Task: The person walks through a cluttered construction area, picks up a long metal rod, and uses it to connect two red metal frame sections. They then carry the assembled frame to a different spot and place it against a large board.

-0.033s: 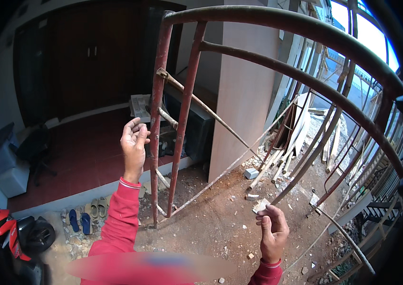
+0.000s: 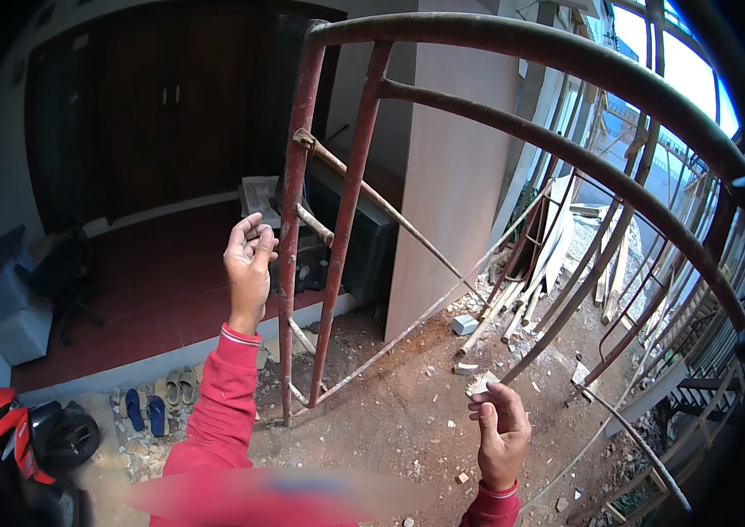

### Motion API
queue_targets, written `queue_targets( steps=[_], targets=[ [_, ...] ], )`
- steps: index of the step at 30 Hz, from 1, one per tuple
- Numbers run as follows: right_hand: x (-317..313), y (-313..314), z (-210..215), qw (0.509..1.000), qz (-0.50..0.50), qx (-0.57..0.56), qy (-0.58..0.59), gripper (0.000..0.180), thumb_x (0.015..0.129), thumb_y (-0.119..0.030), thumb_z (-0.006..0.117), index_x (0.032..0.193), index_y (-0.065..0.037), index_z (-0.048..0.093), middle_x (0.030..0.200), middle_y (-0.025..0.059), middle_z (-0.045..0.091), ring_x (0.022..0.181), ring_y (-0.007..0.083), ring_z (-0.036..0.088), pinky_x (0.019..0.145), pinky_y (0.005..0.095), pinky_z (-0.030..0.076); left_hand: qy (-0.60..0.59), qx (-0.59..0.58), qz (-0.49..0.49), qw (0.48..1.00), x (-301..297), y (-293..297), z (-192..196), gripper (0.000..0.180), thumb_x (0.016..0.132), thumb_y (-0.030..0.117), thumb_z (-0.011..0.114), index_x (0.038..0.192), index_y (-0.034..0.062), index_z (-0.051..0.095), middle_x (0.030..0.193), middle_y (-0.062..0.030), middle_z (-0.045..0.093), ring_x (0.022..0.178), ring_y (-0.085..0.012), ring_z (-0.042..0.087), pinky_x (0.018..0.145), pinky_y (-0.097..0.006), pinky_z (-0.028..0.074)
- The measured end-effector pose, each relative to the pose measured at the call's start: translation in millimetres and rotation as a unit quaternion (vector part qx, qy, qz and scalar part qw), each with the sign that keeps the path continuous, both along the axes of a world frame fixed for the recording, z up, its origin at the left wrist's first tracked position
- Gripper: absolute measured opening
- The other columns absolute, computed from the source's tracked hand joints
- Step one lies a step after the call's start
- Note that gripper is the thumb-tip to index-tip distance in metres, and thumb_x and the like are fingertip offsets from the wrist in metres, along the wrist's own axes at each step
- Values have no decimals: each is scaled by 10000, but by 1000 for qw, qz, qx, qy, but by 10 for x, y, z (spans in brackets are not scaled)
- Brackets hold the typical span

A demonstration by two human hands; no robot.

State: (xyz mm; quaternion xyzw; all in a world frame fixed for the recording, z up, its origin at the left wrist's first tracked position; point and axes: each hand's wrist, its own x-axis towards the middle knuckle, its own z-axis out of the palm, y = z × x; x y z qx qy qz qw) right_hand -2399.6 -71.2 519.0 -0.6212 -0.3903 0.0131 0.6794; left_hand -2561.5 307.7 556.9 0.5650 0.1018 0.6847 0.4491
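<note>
My left hand [image 2: 249,263] is raised just left of the red post of a scaffold frame [image 2: 296,220]. Its fingers are loosely curled, with nothing visible in them. A small gap seems to separate the fingertips from the post, though contact is hard to judge. Lower and to the right, my right hand [image 2: 503,432] hovers over the dirt ground, thumb apart from half-bent fingers, no object showing in it. A pale broken chunk [image 2: 481,384] appears just beyond its fingertips, on the ground. The frame's curved top bar arches across the upper view, and a diagonal brace [image 2: 390,211] runs from its post.
A large board [image 2: 452,193] leans behind the frame. Poles [image 2: 504,316], a grey block [image 2: 464,325] and rubble lie at right. Sandals [image 2: 155,415] and a red and black motorcycle [image 2: 12,430] are at lower left, below a red-tiled porch [image 2: 144,303] with an office chair [image 2: 65,268].
The view has shifted very slightly. My right hand sits a touch farther left; both hands keep nearly the same pose.
</note>
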Motion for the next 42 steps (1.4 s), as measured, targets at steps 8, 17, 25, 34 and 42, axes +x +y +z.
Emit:
queue_targets(
  steps=[8,17,25,34,42],
  targets=[
    [354,1902,372,995,88,8,36,178,996,-124,626,1077,29,663,846,78,702,721,119,663,615,227,514,21,80,21,996,593,1370,662,415,956,126,676,1309,-50,545,1030,-54,649,870,-77,624,744,-219,529],
    [554,3973,1287,977,207,-17,-55,248,922,-193,745,1041,16,685,830,15,680,717,68,620,607,204,485,50,94,27,994,749,1742,1008,178,926,111,721,1031,-28,684,889,-38,712,785,-57,651,703,-198,529],
    [365,4552,1505,953,183,14,-241,264,985,-193,649,816,10,644,632,3,573,578,58,547,533,225,455,84,139,84,983,716,1720,1068,124,928,90,697,937,-33,705,800,-56,723,728,-83,678,662,-234,550],
    [495,4396,1735,910,138,84,-382,334,990,-146,604,698,12,564,540,33,446,509,82,391,469,288,328,29,144,104,984,813,1686,1043,122,935,89,688,927,-33,696,834,-58,708,768,-85,671,699,-230,536],
    [419,4407,1664,919,95,86,-373,328,997,-131,595,703,7,548,552,25,439,521,90,379,478,285,318,7,158,91,983,833,1741,1011,104,934,71,684,933,-33,690,852,-50,682,761,-89,654,689,-239,524]
  ],
)
